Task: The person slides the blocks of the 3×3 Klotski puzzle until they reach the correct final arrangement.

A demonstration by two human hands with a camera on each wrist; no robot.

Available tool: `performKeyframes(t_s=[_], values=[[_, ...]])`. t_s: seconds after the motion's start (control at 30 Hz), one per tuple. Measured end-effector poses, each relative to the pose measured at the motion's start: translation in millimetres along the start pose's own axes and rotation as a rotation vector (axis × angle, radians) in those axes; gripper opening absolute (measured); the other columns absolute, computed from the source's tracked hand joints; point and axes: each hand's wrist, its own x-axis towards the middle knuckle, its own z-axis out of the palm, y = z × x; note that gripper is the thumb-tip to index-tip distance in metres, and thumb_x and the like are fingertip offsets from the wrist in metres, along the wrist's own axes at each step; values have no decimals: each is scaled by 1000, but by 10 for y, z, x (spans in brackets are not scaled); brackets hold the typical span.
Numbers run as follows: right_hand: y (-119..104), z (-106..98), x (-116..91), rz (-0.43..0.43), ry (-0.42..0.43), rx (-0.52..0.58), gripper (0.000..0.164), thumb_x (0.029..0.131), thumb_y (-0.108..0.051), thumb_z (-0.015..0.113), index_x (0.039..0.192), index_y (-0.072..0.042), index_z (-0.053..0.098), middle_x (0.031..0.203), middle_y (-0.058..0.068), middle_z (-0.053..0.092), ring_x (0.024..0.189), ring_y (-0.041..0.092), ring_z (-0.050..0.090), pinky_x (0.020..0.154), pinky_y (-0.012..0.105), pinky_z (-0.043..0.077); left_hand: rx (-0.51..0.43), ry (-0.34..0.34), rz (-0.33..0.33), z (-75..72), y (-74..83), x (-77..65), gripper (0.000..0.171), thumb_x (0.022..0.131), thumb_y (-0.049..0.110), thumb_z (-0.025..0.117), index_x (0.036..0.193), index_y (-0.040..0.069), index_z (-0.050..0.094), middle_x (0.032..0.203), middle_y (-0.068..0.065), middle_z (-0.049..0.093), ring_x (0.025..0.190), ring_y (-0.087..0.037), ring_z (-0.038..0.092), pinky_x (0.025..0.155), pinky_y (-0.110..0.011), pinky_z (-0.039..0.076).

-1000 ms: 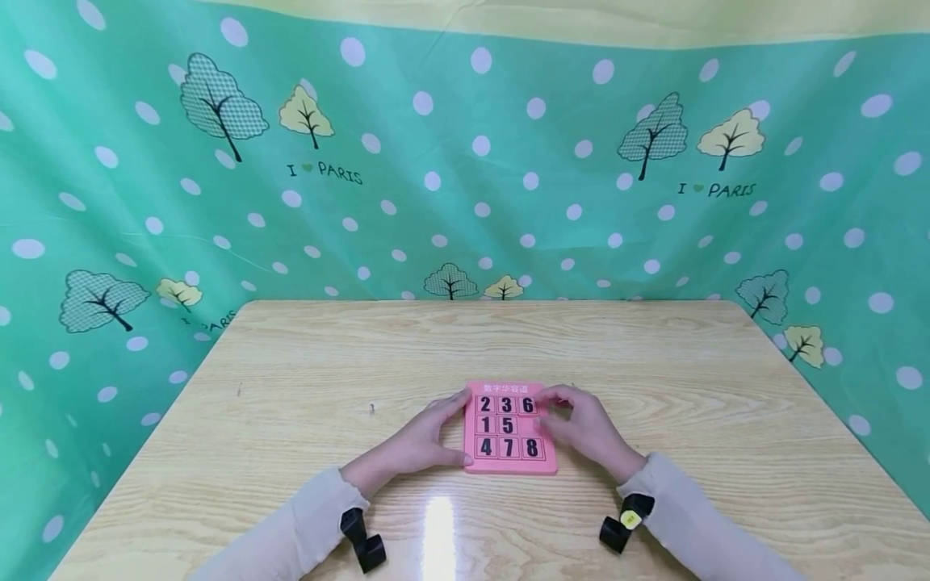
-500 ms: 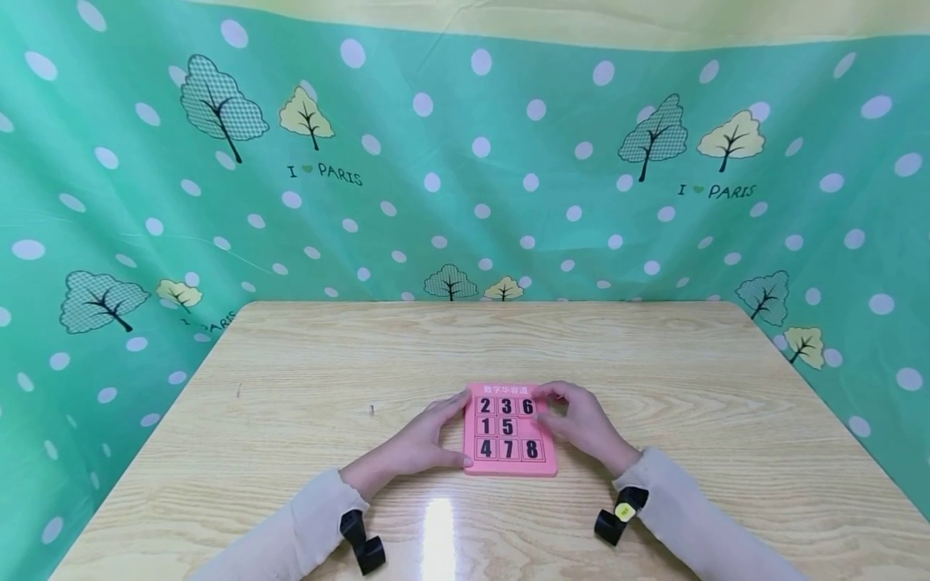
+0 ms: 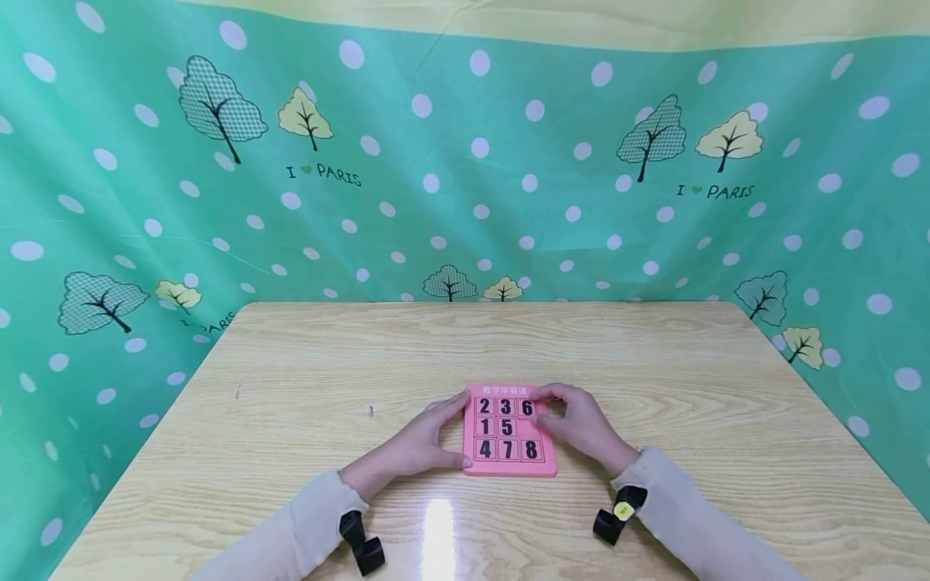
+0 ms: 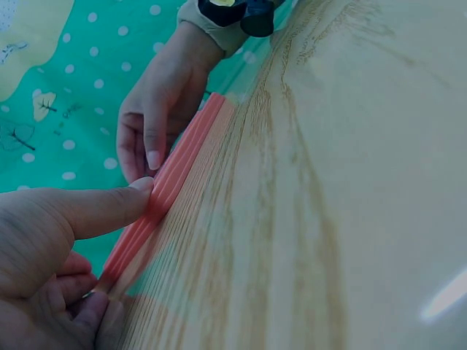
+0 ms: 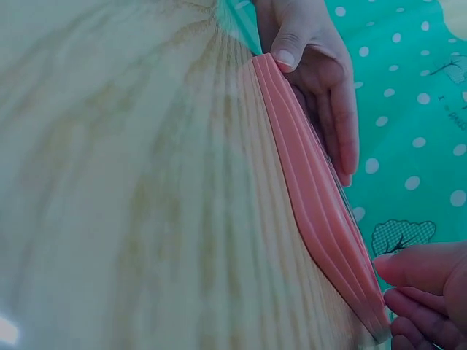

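A pink number sliding puzzle [image 3: 508, 468] lies flat on the table, its tiles reading 2, 3, 6, then 1, 5 and a gap, then 4, 7, 8. My left hand [image 3: 417, 440] holds its left side, fingers at the upper corner and thumb at the lower one. In the left wrist view, that thumb [image 4: 117, 210] presses on the puzzle's side. My right hand [image 3: 584, 424] is at the upper right, index fingertip and thumb by the 6 tile [image 3: 526, 407]. The right wrist view shows its curved fingers [image 5: 430, 321] beside the puzzle edge; their exact contact is unclear.
The wooden table [image 3: 327, 355] extends around the puzzle, with a bright light reflection near its front. A green dotted cloth [image 3: 479, 202] with printed trees hangs behind and at both sides. Black wrist cameras [image 3: 363, 545] sit on both sleeves.
My right hand has shifted slightly left over the 6 tile, its wrist dropping inward a little. The left hand and the tile layout look the same.
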Motion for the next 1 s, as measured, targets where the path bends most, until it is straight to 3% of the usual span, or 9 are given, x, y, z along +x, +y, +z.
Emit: performKeyframes(t_s=[1.0], values=[[-43,7,-192,-23,-6,23,27,77,1,70,101,-10,69,105,3,67,105,25,59,94,42,48,-23,-2,11,-4,14,-6,95,72,18,80,149,6,25,155,-8,24,140,-30,21,114,-51,17]])
